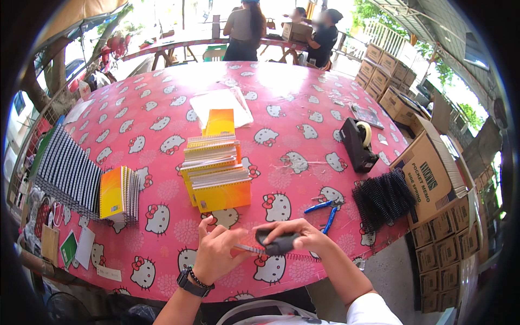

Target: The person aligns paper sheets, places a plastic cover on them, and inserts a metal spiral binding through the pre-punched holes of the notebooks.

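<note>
My left hand (216,254) pinches the coil (249,249) at lower centre, steadying it; right hand (295,235) clenches a dark tool (276,242) over it. Pliers (325,212) lie right, within reach.

The worktop (303,108), covered in pink cartoon-cat patterned cloth, carries a stack of yellow spiral notebooks (214,170), a black tape dispenser (357,143), blue-handled pliers (325,211) and black wire coils (382,197).

A pink tablecloth (303,108) with white cat faces covers the table. Orange-yellow notebooks (214,173) stack at centre; black-and-white striped pads (67,170) lie far left. Blue-handled pliers (325,212) and black spiral coils (382,197) lie right.
</note>
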A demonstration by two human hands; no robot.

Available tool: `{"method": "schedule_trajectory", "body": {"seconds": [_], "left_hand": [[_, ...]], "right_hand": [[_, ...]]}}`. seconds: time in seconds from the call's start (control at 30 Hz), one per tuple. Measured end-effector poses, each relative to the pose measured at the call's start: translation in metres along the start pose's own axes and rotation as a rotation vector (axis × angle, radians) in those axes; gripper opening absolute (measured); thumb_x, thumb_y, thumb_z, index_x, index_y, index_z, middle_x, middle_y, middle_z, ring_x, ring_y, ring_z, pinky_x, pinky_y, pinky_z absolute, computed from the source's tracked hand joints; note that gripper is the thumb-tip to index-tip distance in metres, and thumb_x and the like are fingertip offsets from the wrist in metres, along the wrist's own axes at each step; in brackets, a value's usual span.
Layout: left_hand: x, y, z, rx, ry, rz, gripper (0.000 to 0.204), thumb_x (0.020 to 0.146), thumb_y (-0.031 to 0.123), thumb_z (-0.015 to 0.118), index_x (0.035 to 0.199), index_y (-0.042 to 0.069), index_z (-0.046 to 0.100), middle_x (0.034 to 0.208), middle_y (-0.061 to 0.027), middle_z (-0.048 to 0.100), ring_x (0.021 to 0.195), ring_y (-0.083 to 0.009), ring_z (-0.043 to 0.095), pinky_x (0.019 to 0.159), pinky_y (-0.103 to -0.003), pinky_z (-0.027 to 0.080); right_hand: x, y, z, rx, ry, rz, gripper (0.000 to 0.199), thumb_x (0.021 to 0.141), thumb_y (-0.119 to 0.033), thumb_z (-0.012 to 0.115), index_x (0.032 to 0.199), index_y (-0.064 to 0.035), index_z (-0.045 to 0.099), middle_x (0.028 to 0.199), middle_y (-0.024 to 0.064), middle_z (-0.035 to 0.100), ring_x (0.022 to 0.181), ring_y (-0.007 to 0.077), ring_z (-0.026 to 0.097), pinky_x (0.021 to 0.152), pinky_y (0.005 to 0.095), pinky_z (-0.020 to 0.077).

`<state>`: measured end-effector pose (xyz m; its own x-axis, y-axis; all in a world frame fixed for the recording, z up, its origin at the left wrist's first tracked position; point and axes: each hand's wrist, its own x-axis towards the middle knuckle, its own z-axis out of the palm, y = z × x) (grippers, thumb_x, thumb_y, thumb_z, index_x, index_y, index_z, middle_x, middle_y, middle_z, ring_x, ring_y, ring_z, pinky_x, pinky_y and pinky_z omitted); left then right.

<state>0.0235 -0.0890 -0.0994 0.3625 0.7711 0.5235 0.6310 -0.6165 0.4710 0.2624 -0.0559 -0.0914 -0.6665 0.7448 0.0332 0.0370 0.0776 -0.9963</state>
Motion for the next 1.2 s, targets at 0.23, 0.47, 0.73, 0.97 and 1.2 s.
{"method": "schedule_trajectory", "body": {"seconds": [0.23,0.47,0.73,0.97,1.2], "left_hand": [[-0.009,-0.019,0.004,-0.417,0.227,-0.167,0.101,0.055,0.012,0.084,0.133,0.007,0.021,0.103,-0.0084,0.051,0.094,-0.0204,0.052,0.09,-0.035,0.04],[-0.023,-0.046,0.029,-0.887,-0.056,-0.352,0.041,0.069,0.001,0.074,0.095,0.009,0.043,0.083,-0.001,0.05,0.076,-0.009,0.05,0.07,-0.024,0.042],[-0.021,-0.045,0.026,-0.899,-0.063,-0.371,0.035,0.072,0.0,0.072,0.087,0.009,0.041,0.078,0.0009,0.048,0.075,-0.0076,0.049,0.069,-0.023,0.042],[-0.021,-0.048,0.031,-0.878,-0.081,-0.357,0.033,0.074,0.001,0.07,0.089,0.008,0.041,0.079,0.0,0.049,0.076,-0.0081,0.052,0.068,-0.024,0.044],[-0.022,-0.045,0.028,-0.893,-0.093,-0.393,0.034,0.075,0.005,0.071,0.091,0.007,0.041,0.081,-0.0017,0.051,0.077,-0.008,0.051,0.067,-0.024,0.044]], "right_hand": [[0.007,-0.005,0.004,0.158,-0.013,-0.01,0.044,0.071,-0.038,0.071,0.098,-0.0039,0.066,0.111,0.0141,0.059,0.118,0.0285,0.046,0.097,0.0367,0.0344],[0.011,-0.006,0.01,0.385,-0.01,-0.053,0.038,0.077,-0.033,0.063,0.097,-0.0008,0.065,0.108,0.0149,0.06,0.105,0.0222,0.053,0.088,0.0343,0.04],[0.031,-0.007,0.013,0.051,-0.072,-0.058,0.05,0.075,-0.043,0.06,0.094,0.0023,0.066,0.114,0.0194,0.057,0.103,0.0248,0.055,0.091,0.0356,0.0409],[0.039,-0.009,0.02,-0.014,0.074,0.073,0.046,0.075,-0.041,0.066,0.096,0.0,0.065,0.114,0.0175,0.056,0.105,0.0229,0.053,0.091,0.0355,0.039],[0.046,-0.009,0.027,0.16,-0.02,0.005,0.047,0.077,-0.042,0.064,0.099,0.0002,0.064,0.111,0.0169,0.058,0.103,0.0216,0.054,0.087,0.0319,0.0406]]}}
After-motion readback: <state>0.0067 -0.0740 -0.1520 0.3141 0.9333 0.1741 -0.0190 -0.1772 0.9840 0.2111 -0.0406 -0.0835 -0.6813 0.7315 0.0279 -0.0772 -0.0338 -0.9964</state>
